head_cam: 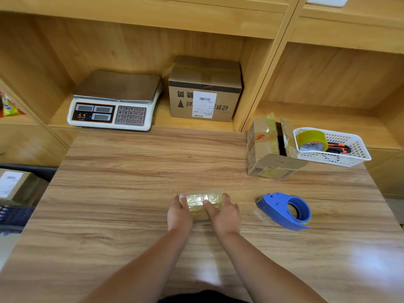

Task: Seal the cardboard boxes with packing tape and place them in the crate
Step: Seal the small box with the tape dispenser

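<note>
the small box (pixel 202 202) lies flat on the table (pixel 131 171), at the middle of its near half. its top face is turned up and is covered with glossy clear tape. its long axis runs left to right, roughly parallel to the near table edge; its 2 short ends point left and right.

the small box is held between the 2 hands. the left hand (pixel 179 214) grips the left end, with the thumb laid on the top face and the fingers curled round the end. the right hand (pixel 225 214) grips the right end in the same way, its thumb laid further in on the top face. the near part of the box is hidden by the hands.

a blue dispenser (pixel 286 212) lies on the table to the right of the right hand, apart from it. an open box (pixel 271 149) stands at the far right, just beside a white basket (pixel 349 159) in which a tape roll (pixel 312 141) and a knife (pixel 338 148) are kept. a scale (pixel 115 101) and a large box (pixel 205 90) are placed on the shelf behind the table.
</note>
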Available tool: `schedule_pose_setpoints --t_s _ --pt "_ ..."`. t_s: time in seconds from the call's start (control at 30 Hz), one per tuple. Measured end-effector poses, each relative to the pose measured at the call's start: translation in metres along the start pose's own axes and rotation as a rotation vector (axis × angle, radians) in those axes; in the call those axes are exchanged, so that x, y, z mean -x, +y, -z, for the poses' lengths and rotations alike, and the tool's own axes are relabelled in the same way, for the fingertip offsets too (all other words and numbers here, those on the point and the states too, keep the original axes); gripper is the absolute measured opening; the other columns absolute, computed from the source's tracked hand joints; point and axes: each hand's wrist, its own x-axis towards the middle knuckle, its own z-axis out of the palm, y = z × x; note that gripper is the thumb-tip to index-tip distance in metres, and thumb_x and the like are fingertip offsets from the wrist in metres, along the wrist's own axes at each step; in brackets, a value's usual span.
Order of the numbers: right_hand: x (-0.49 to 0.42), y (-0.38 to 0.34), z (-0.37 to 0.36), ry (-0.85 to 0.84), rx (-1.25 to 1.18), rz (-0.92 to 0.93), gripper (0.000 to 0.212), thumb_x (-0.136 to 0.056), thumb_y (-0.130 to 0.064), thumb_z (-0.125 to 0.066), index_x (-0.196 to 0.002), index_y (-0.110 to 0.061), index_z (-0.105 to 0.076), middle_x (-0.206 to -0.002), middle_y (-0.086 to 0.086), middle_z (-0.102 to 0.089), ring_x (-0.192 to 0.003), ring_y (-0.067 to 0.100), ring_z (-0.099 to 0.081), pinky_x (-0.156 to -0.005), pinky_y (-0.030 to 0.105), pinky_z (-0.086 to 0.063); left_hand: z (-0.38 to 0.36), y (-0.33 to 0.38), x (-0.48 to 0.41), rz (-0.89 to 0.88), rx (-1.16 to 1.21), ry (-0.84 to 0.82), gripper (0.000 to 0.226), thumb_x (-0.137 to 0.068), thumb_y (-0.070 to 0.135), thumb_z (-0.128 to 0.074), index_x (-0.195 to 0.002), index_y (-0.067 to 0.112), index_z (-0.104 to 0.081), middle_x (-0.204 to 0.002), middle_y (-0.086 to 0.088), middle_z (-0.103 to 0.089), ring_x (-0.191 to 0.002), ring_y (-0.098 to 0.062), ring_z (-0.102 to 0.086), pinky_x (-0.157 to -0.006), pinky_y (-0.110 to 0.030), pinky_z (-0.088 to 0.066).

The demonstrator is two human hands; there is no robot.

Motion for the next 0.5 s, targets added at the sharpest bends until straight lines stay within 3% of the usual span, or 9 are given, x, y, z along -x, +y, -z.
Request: schedule_pose_setpoints --t_s 0.1,0.3,0.43,0.5 --pt "-0.002 0.007 0.002 -0.036 -0.043 0.005 0.066 -0.092 -0.054 -0.048 -0.143 -0.016 -0.035 -0.127 0.014 -0.057 -0.139 0.028 -0.025 -0.099 0.04 -0.039 0.002 -0.002 0.001 -0.025 -0.007 -0.011 0.049 -0.103 0.034 -0.026 -0.143 0.009 -0.039 -0.14 -0.013 -0.048 -0.131 -0.03 -0.042 -0.103 -0.032 -0.033" --pt "0.002 0.015 0.008 -0.074 -0.245 0.006 0.056 -0.098 -0.045 -0.042 -0.145 -0.015 -0.037 -0.147 0.012 -0.041 -0.144 0.027 -0.021 -0.112 0.04 -0.03 0.006 -0.005 0.006 -0.019 0.041 -0.024 0.049 -0.102 0.037 -0.026 -0.145 0.015 -0.034 -0.141 -0.012 -0.047 -0.13 -0.028 -0.043 -0.102 -0.029 -0.031" --pt "0.009 0.01 0.006 -0.021 -0.256 0.027 0.049 -0.099 -0.041 -0.04 -0.144 -0.02 -0.04 -0.145 0.003 -0.046 -0.145 0.025 -0.015 -0.112 0.037 -0.025 0.012 -0.006 0.01 -0.019 0.069 0.01 0.046 -0.102 0.037 -0.026 -0.146 0.024 -0.034 -0.133 -0.01 -0.054 -0.093 -0.011 -0.058 -0.081 -0.017 -0.036" --pt "0.011 0.004 0.008 0.035 -0.245 0.046 0.045 -0.1 -0.041 -0.038 -0.142 -0.027 -0.042 -0.14 -0.004 -0.052 -0.146 0.024 -0.013 -0.113 0.036 -0.021 0.015 -0.007 0.01 -0.022 0.093 0.006 0.045 -0.102 0.037 -0.027 -0.145 0.026 -0.035 -0.134 -0.009 -0.054 -0.106 -0.019 -0.057 -0.084 -0.018 -0.036"
